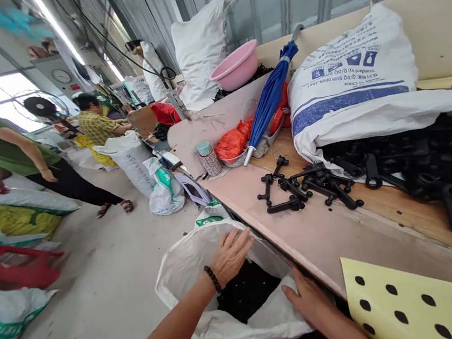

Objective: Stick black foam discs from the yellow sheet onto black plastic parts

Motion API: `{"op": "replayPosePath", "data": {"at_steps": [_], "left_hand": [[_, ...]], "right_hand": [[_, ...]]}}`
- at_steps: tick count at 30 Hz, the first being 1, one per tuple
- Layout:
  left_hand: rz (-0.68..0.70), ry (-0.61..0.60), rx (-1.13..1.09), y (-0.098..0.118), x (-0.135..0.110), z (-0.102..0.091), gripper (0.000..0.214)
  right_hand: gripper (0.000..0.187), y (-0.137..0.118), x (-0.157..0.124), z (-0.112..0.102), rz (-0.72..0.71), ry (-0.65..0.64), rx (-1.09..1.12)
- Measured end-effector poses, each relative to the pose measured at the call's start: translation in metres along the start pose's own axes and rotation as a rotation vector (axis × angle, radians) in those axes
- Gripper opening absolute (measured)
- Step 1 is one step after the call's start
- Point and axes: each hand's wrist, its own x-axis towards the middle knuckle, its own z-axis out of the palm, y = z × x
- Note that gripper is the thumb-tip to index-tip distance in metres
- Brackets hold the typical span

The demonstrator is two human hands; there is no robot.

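An open white woven sack (179, 270) stands below the front edge of the workbench, with a heap of small black parts (250, 292) inside. Over the mouth of this sack is my left hand (231, 257), open, its fingers stretched out and nothing in them; a beaded bracelet is on the wrist. My right hand (311, 302) rests against the sack's near right side, thumb and fingers apart, some fingers hidden. Several black plastic link-shaped parts (325, 182) lie loose on the bench (273, 229). More spill from a printed white sack (346, 77) on the right.
A yellow sheet with black dots (425, 304) covers the bench's near right corner. Further back are a blue umbrella (269, 96), a pink basin (235, 67), red bags (231, 144) and a cup (209, 163). Filled sacks, a red stool (21, 269) and two people occupy the left.
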Motion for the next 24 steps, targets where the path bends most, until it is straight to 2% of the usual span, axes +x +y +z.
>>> {"op": "replayPosePath", "data": {"at_steps": [8, 15, 20, 24], "left_hand": [[-0.082, -0.029, 0.028, 0.004, 0.006, 0.018, 0.054], [-0.226, -0.059, 0.021, 0.013, 0.009, 0.02, 0.059], [-0.27, -0.079, 0.013, 0.014, 0.031, 0.025, 0.048], [-0.289, -0.069, 0.023, 0.011, 0.047, 0.025, 0.049]], "right_hand": [[0.068, -0.004, -0.007, -0.002, -0.046, -0.066, -0.062], [0.065, -0.018, -0.019, -0.013, -0.041, -0.096, -0.244], [0.063, -0.027, -0.025, -0.02, -0.033, -0.089, -0.275], [0.062, -0.029, -0.028, -0.021, -0.048, -0.089, -0.305]]}}
